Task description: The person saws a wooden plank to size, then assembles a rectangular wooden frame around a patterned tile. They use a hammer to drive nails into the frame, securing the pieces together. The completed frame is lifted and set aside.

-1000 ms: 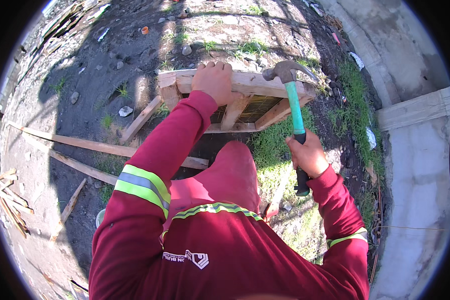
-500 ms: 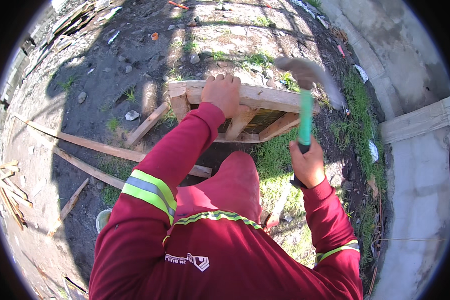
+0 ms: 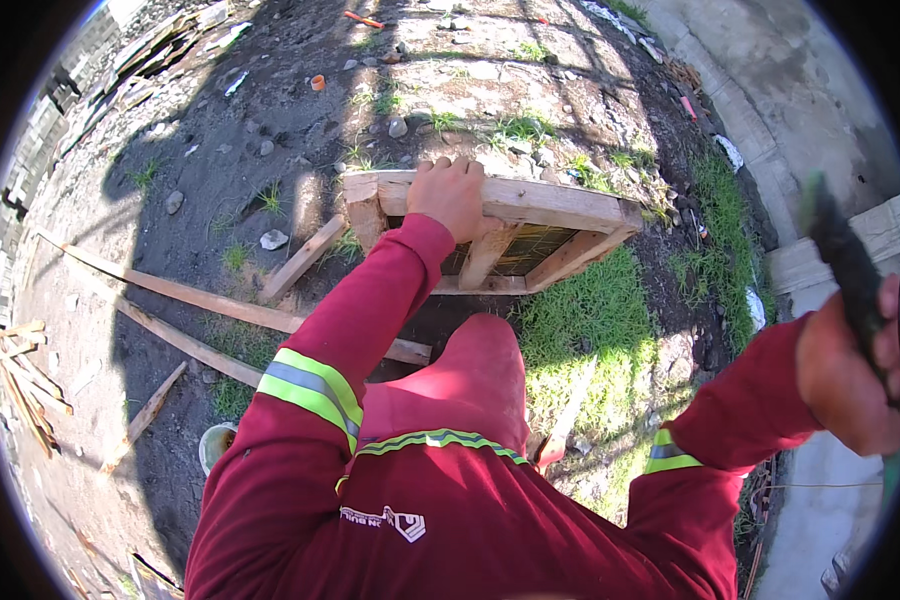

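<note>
A box-like frame of rough timber (image 3: pixel 560 205) stands tilted in front of me, with cross pieces and a darker panel inside. My left hand (image 3: pixel 448 200) grips its top board near the left end, fingers over the far edge and thumb on the near side. Far out to the right, my right hand (image 3: pixel 855 375) is raised and closed around the black grip of a hammer (image 3: pixel 848 270). Some green of the handle shows, smeared by motion; the hammer head is not visible now. My bent knee (image 3: pixel 485 350) is just below the frame.
Long boards (image 3: pixel 190 290) and a short wood block (image 3: pixel 305 258) lie on the dirt at left. A small bucket (image 3: pixel 216 445) stands by my left elbow. At right runs a concrete wall (image 3: pixel 820 110) with a plank (image 3: pixel 840 240) against it. Grass (image 3: pixel 590 320), stones and scrap wood (image 3: pixel 32 385) are scattered around.
My right hand has swung the hammer up and away to the right, off the frame's right end. My left hand keeps its hold on the top board.
</note>
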The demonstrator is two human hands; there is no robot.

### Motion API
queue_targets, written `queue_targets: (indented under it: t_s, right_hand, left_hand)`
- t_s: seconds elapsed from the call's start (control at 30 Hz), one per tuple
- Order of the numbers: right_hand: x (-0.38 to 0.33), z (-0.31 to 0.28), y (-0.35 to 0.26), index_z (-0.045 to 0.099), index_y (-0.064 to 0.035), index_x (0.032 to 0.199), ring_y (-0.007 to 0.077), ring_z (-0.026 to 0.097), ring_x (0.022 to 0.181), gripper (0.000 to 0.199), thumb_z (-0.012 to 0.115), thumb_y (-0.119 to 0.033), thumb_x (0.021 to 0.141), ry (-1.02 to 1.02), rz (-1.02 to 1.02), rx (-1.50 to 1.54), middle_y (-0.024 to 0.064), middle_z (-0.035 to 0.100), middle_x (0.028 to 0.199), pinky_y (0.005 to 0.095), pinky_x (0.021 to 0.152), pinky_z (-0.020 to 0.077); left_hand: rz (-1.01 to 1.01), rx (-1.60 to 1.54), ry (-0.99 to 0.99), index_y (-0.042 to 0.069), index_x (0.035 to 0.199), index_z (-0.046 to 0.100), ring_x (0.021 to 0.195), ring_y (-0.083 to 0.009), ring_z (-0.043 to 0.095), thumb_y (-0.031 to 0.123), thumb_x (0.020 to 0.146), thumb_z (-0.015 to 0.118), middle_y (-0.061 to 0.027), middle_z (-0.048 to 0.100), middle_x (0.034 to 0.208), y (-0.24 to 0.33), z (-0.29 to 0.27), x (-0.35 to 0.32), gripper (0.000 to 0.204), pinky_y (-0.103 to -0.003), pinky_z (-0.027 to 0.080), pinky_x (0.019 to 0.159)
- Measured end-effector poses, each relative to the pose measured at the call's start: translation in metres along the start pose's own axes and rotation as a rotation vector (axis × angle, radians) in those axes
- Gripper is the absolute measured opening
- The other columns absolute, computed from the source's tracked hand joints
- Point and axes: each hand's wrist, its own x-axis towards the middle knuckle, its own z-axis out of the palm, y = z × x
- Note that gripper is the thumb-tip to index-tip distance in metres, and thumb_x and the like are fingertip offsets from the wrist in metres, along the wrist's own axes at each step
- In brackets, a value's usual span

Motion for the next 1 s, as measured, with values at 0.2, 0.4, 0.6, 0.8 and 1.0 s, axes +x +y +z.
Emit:
queue_targets:
  t_s: [0.2, 0.4, 0.6, 0.8, 1.0]
  right_hand:
    - [-0.166, -0.128, 0.057, 0.051, -0.0022, 0.092, 0.0104, 0.050, 0.047, 0.013, 0.060, -0.011, 0.090, -0.521, 1.587, -0.597, 0.0014, 0.051, 0.063, 0.0247, 0.045, 0.0415]
    - [-0.013, -0.081, 0.000, 0.050, -0.0018, 0.096, 0.0111, 0.042, 0.054, 0.011, 0.051, -0.013, 0.097, -0.080, 0.428, -0.137, 0.0014, 0.044, 0.069, 0.0304, 0.055, 0.0424]
    - [-0.032, 0.001, 0.014, 0.046, -0.0082, 0.083, 0.0132, 0.040, 0.049, 0.010, 0.051, -0.008, 0.091, 0.063, 0.161, 0.051, 0.0011, 0.040, 0.062, 0.0308, 0.052, 0.0419]
    - [-0.147, -0.088, 0.057, 0.051, -0.0015, 0.091, 0.0104, 0.048, 0.043, 0.014, 0.060, -0.012, 0.091, -0.495, 1.472, -0.515, 0.0020, 0.049, 0.060, 0.0271, 0.038, 0.0389]
    - [-0.147, -0.083, 0.052, 0.053, -0.0023, 0.092, 0.0083, 0.049, 0.050, 0.009, 0.059, -0.009, 0.091, -0.311, 1.020, -0.448, 0.0013, 0.053, 0.066, 0.0260, 0.047, 0.0396]
  left_hand:
    - [0.008, 0.024, 0.043, 0.005, 0.105, 0.060, 0.106, -0.0263, 0.058, 0.057, 0.067, 0.076, -0.0092, 0.063, 0.103, 0.000, -0.008, 0.005, 0.067, -0.040, 0.043, 0.094]
    - [0.000, 0.026, 0.018, 0.005, 0.105, 0.060, 0.106, -0.0265, 0.058, 0.057, 0.067, 0.076, -0.0094, 0.063, 0.103, 0.003, -0.004, 0.000, 0.066, -0.040, 0.043, 0.093]
    - [0.008, 0.030, 0.007, 0.005, 0.105, 0.060, 0.106, -0.0268, 0.058, 0.057, 0.067, 0.075, -0.0099, 0.063, 0.104, 0.002, -0.001, -0.001, 0.067, -0.040, 0.043, 0.093]
    - [-0.001, 0.034, 0.025, 0.005, 0.104, 0.060, 0.106, -0.0270, 0.058, 0.057, 0.067, 0.076, -0.0102, 0.063, 0.105, 0.005, -0.009, -0.001, 0.066, -0.040, 0.043, 0.094]
    - [-0.010, 0.027, 0.013, 0.004, 0.105, 0.059, 0.106, -0.0265, 0.058, 0.056, 0.067, 0.076, -0.0107, 0.063, 0.105, 0.005, -0.005, -0.006, 0.066, -0.040, 0.043, 0.092]
